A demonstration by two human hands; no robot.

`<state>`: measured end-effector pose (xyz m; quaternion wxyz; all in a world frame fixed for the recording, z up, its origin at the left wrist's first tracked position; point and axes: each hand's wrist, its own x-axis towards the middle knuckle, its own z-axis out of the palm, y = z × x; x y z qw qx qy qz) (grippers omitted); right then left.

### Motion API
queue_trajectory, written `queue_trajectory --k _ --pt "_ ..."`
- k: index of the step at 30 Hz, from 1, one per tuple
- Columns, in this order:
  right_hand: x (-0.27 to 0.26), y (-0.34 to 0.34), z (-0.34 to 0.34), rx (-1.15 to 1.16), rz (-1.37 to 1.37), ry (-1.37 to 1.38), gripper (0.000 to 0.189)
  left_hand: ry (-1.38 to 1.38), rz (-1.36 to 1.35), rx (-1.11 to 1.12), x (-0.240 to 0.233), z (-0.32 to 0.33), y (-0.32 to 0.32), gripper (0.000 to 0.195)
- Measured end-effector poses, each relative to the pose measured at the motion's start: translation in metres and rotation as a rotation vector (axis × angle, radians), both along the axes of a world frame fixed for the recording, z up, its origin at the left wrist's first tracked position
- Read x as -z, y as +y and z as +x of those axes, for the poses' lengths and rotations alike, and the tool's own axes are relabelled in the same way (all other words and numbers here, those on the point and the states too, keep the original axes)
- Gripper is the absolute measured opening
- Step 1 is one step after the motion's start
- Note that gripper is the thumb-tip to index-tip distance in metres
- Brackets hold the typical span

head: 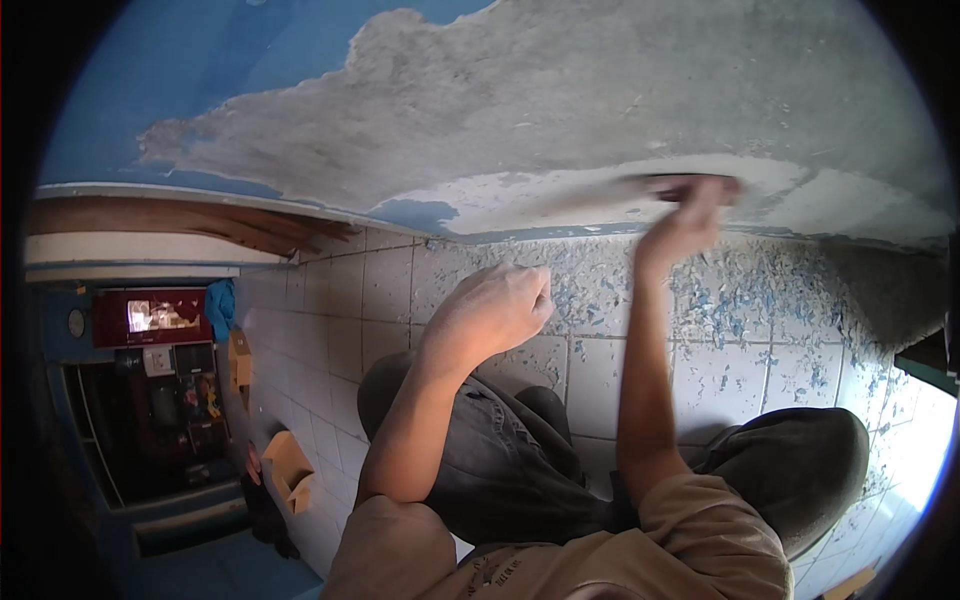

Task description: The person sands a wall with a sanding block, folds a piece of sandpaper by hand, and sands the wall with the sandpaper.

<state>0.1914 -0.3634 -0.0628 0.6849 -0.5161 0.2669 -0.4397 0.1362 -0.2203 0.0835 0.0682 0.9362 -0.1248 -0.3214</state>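
Observation:
My right hand (697, 217) is pressed close to the lower wall, holding a flat reddish-brown hand tool (664, 187) blurred by motion; its exact kind cannot be told. Around it is a whitish patch (517, 199) on the wall, below a broad area of bare grey plaster (600, 97). Blue paint (195, 82) remains at the upper left, with a ragged edge against the plaster. My left hand (502, 304) is closed in a fist above the tiled floor, and nothing shows in it. Paint flakes (727, 307) litter the floor along the wall's foot.
White floor tiles (525, 364) run under my bent legs. A splintered brown wooden door frame (225, 225) stands at left. Beyond it are an open cardboard box (289, 465), a blue bag (220, 307) and a red cabinet (112, 319). A dark greenish edge (926, 371) juts in at right.

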Motion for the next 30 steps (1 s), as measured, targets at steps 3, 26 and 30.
queue_trajectory --k 3,26,30 --pt "0.028 0.095 -0.010 -0.301 -0.082 0.085 0.023 -0.095 -0.090 0.109 0.011 0.003 0.002 0.016" --pt "-0.040 -0.015 -0.002 -0.287 0.074 -0.307 0.026 -0.013 -0.210 0.065 -0.001 -0.006 -0.010 0.018" --pt "-0.050 0.001 -0.003 -0.118 -0.091 -0.140 0.028 -0.028 0.030 0.047 -0.002 -0.004 -0.009 0.018"
